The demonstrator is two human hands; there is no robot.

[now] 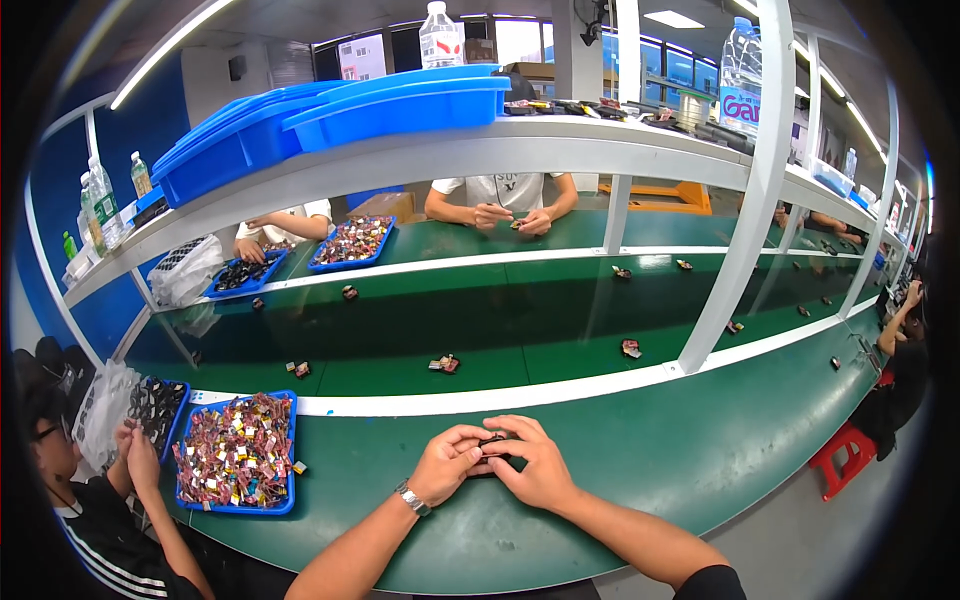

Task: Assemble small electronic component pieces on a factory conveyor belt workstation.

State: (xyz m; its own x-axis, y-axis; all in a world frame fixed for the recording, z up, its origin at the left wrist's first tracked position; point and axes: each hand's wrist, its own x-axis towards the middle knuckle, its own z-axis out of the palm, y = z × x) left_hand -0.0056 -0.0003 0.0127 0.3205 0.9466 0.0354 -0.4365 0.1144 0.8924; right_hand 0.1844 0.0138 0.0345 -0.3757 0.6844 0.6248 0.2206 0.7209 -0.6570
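Note:
Both my hands meet over the green bench top, close in front of me. My left hand (446,466), with a metal watch on its wrist, has its fingers closed round one side of a small black part (490,442). On the other side my right hand (532,464) grips the same part, with thumb and fingers bent over it. Most of the part is hidden by the fingers, so its exact kind cannot be made out. To the left, a blue tray (292,440) is heaped with small red, yellow and white wired pieces.
Beyond a white rail (420,404), small wired assemblies (445,364) lie scattered on the green belt (400,330). A white post (740,200) rises at the right. Overhead, a shelf (420,150) carries blue bins (400,105) and bottles. Co-workers sit left, right and opposite.

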